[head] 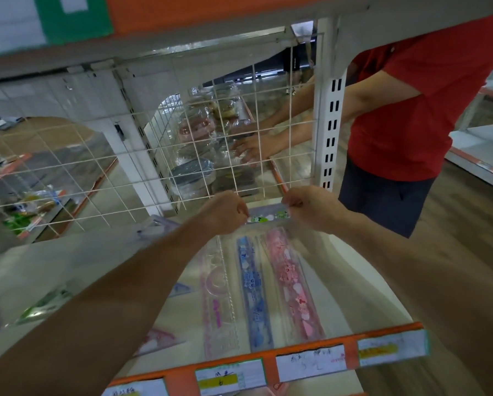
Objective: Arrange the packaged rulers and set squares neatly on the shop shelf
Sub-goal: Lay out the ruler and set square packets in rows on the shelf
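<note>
We are pinching the ruler pack with left hand and right hand, squaring it on the shelf; set squares at seven o'clock are seemingly lying unsorted.

Nothing legible: the price labels on the shelf edge carry handwriting too blurred to read

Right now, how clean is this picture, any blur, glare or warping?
Head view: wide-angle distortion bows the orange shelf edge; the far left is smeared by blur; the clear ruler packet shows soft glare; the left hand and right hand pinching its top look fairly sharp; the price labels are unreadable.
</note>
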{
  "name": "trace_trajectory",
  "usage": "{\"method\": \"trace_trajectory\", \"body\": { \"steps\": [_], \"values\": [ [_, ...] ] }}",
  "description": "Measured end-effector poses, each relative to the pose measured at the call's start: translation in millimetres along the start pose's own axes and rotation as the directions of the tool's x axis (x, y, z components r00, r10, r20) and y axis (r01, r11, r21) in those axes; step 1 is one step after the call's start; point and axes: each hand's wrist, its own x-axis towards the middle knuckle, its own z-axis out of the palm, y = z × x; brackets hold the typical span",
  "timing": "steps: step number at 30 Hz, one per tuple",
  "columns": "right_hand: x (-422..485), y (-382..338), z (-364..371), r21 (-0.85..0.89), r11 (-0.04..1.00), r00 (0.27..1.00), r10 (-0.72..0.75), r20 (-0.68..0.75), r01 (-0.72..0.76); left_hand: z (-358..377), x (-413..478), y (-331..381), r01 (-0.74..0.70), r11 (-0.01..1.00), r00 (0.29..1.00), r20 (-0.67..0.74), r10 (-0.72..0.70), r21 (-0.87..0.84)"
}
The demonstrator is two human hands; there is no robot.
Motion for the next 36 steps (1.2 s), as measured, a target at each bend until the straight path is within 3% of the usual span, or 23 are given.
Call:
{"method": "trace_trajectory", "body": {
  "steps": [6,12,18,21,26,30,36],
  "values": [
    [-6,14,13,-0.083,0.996,0.997,-0.018,-0.08,0.012,12,7,-6,0.048,0.997,0.999,0.011,-0.049,0.058],
    [-9,12,18,-0.155,0.986,0.994,-0.068,-0.088,0.053,19,4,-4,0.071,0.975,0.997,-0.044,-0.063,0.209],
    [-16,4,9,-0.179,0.982,0.996,-0.067,-0.056,0.056,13,-8,6,0.056,0.967,0.998,-0.045,-0.046,0.248],
    [-29,-11,-3,-0.094,0.995,0.999,0.022,-0.026,-0.025,3,-31,26,-0.029,0.963,0.999,-0.016,0.034,0.268],
    [-52,-21,-1,-0.147,0.984,0.97,0.131,0.204,-0.102,10,-70,56,-0.221,0.892,0.964,0.229,0.138,0.394],
    [-65,-12,-6,-0.226,0.956,0.959,0.226,0.169,-0.185,17,-82,66,-0.257,0.84,0.955,0.259,0.145,0.478],
    [-86,6,-15,-0.248,0.893,0.905,0.411,0.107,-0.376,30,-89,87,-0.249,0.877,0.956,0.249,0.154,0.412]
  ]
}}
